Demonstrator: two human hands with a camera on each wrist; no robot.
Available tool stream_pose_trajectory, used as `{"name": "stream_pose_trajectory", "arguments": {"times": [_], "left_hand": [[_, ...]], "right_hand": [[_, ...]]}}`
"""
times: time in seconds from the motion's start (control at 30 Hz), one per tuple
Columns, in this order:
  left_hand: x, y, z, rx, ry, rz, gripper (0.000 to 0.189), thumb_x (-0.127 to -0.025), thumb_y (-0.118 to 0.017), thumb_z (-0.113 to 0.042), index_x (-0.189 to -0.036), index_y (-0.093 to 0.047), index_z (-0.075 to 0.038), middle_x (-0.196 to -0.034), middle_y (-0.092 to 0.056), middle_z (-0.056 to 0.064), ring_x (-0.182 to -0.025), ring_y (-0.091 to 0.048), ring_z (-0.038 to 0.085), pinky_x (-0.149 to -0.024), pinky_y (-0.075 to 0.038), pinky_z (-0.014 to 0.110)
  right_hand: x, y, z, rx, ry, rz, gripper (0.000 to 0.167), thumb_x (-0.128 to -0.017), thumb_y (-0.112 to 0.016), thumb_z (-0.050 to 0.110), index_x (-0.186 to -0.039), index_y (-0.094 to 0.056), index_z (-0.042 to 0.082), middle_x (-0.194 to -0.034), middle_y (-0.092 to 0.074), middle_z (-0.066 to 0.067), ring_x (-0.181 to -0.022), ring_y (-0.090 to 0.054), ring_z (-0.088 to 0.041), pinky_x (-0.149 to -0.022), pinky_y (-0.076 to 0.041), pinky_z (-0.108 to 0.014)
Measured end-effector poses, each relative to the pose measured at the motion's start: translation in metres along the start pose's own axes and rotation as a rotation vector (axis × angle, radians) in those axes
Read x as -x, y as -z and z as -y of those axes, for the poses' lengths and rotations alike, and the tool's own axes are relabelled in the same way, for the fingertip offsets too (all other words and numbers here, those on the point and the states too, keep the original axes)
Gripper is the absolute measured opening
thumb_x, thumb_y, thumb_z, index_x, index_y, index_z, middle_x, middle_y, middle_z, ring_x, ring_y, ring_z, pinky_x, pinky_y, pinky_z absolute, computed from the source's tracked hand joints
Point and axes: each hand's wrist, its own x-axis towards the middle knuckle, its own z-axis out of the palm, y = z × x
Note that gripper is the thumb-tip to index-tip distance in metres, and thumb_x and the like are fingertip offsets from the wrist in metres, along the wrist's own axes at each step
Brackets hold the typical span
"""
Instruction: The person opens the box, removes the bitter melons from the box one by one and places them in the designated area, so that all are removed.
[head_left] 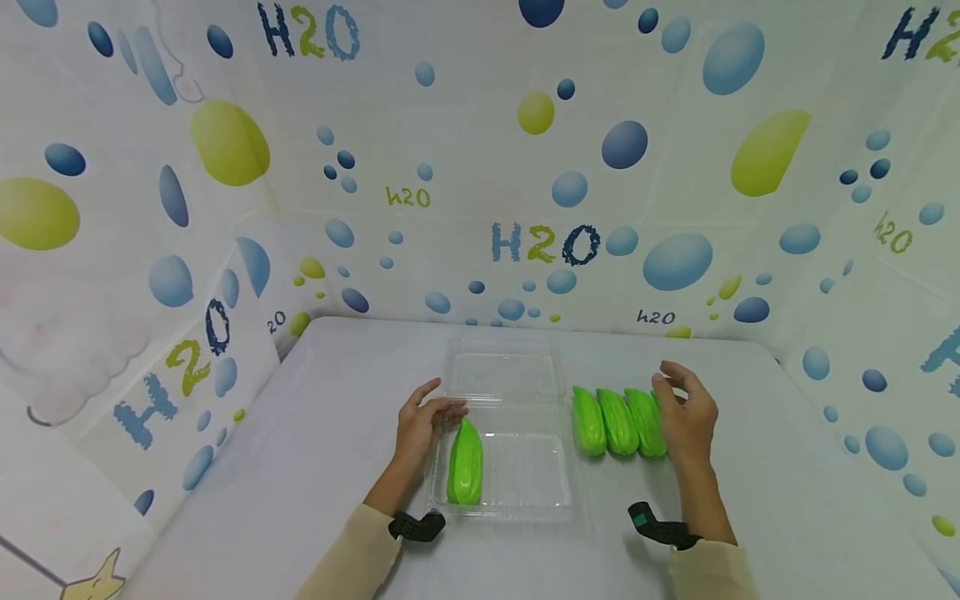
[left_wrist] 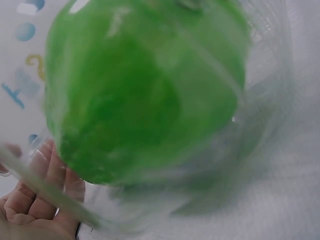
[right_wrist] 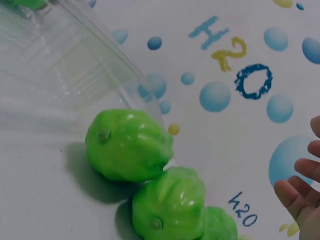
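Note:
A clear plastic clamshell box [head_left: 525, 508] lies with its lid [head_left: 502, 340] folded back. One glossy green ribbed vegetable [head_left: 466, 467], shaped like a bitter gourd, is in the left side of its base. My left hand [head_left: 422, 425] touches the box's left edge near the hinge, fingers extended; the left wrist view shows these fingers [left_wrist: 47, 200] beside the blurred green vegetable. Several matching vegetables [head_left: 618, 423] lie in a row right of the box. Above the row's right end is my right hand [head_left: 688, 417], partly hiding it. The right wrist view shows its fingers [right_wrist: 305, 185] loosely bent, holding nothing.
White cloth covers the table [head_left: 330, 375]. Behind and at both sides stands a white curtain [head_left: 465, 125] with blue and lime dots and H2O lettering. Each wrist wears a black camera band, one on the left wrist [head_left: 417, 526] and one on the right [head_left: 660, 529].

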Motion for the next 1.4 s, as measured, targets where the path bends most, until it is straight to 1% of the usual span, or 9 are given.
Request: {"name": "stream_pose_trajectory", "arguments": {"times": [0.1,0.2,0.37,0.53,0.77,0.93,1.07,1.17,1.4], "left_hand": [[0.000,0.001,-0.001,0.002,-0.002,-0.005,0.049,-0.104,-0.050,-0.006,-0.151,-0.038,-0.001,-0.109,-0.074,0.021,-0.092,-0.076,0.024,-0.081,-0.058,0.030],[0.000,0.001,-0.001,-0.001,-0.004,-0.008,0.049,-0.104,-0.051,-0.006,-0.151,-0.038,-0.001,-0.109,-0.074,0.020,-0.092,-0.076,0.024,-0.081,-0.058,0.030],[-0.001,0.002,-0.002,-0.011,-0.007,-0.006,0.049,-0.104,-0.050,-0.007,-0.151,-0.038,-0.001,-0.110,-0.074,0.021,-0.093,-0.076,0.025,-0.081,-0.058,0.030],[-0.001,0.003,-0.004,-0.012,-0.011,-0.004,0.048,-0.105,-0.048,-0.005,-0.151,-0.038,-0.001,-0.111,-0.073,0.022,-0.093,-0.076,0.024,-0.081,-0.058,0.029],[-0.003,0.002,-0.005,0.008,-0.014,-0.015,0.049,-0.104,-0.050,-0.004,-0.151,-0.038,0.000,-0.109,-0.074,0.022,-0.089,-0.076,0.023,-0.079,-0.059,0.029],[-0.005,-0.001,-0.003,-0.007,-0.020,0.008,0.049,-0.104,-0.049,-0.005,-0.151,-0.037,0.000,-0.110,-0.074,0.021,-0.091,-0.076,0.023,-0.080,-0.058,0.029],[-0.005,-0.001,-0.003,0.000,-0.023,-0.003,0.049,-0.103,-0.051,-0.005,-0.150,-0.039,0.000,-0.107,-0.075,0.020,-0.089,-0.076,0.023,-0.080,-0.059,0.030],[-0.005,0.000,-0.003,0.000,-0.025,-0.009,0.049,-0.103,-0.052,-0.005,-0.150,-0.039,0.000,-0.105,-0.075,0.019,-0.088,-0.076,0.022,-0.080,-0.059,0.030],[-0.004,0.000,-0.001,-0.006,-0.022,-0.009,0.049,-0.103,-0.050,-0.004,-0.150,-0.038,0.002,-0.106,-0.075,0.020,-0.089,-0.076,0.023,-0.082,-0.059,0.031]], "right_hand": [[0.001,-0.004,0.006,-0.016,0.014,0.028,0.039,-0.104,-0.056,0.030,-0.134,-0.064,0.007,-0.130,-0.066,-0.008,-0.093,-0.060,0.000,-0.085,-0.045,-0.017],[0.003,-0.008,0.014,-0.039,0.026,0.045,0.037,-0.103,-0.058,0.028,-0.132,-0.064,0.006,-0.128,-0.067,-0.008,-0.088,-0.064,-0.002,-0.078,-0.051,-0.015],[0.007,-0.018,0.027,-0.076,0.028,0.077,0.032,-0.101,-0.061,0.023,-0.128,-0.066,0.005,-0.123,-0.068,-0.010,-0.084,-0.066,-0.005,-0.074,-0.057,-0.022],[0.013,-0.032,0.034,-0.083,0.021,0.144,0.031,-0.100,-0.063,0.019,-0.127,-0.066,0.004,-0.123,-0.067,-0.012,-0.091,-0.064,-0.007,-0.076,-0.060,-0.032],[0.024,-0.049,0.040,-0.071,0.035,0.247,0.033,-0.100,-0.063,0.019,-0.129,-0.064,0.004,-0.125,-0.066,-0.013,-0.100,-0.066,-0.024,-0.074,-0.060,-0.029],[0.031,-0.057,0.045,-0.075,0.033,0.295,0.031,-0.099,-0.064,0.016,-0.127,-0.064,0.004,-0.124,-0.066,-0.012,-0.099,-0.067,-0.027,-0.073,-0.060,-0.029],[0.040,-0.066,0.049,-0.072,0.031,0.343,0.032,-0.097,-0.066,0.014,-0.127,-0.065,0.003,-0.124,-0.067,-0.015,-0.101,-0.064,-0.028,-0.069,-0.059,-0.025],[0.050,-0.077,0.052,-0.038,0.059,0.367,0.033,-0.095,-0.069,0.015,-0.126,-0.066,0.006,-0.121,-0.068,-0.013,-0.097,-0.064,-0.025,-0.066,-0.058,-0.025],[0.080,-0.103,0.052,0.082,0.185,0.459,0.034,-0.092,-0.071,0.018,-0.125,-0.068,0.008,-0.117,-0.071,-0.011,-0.094,-0.065,-0.019,-0.070,-0.053,-0.030]]}}
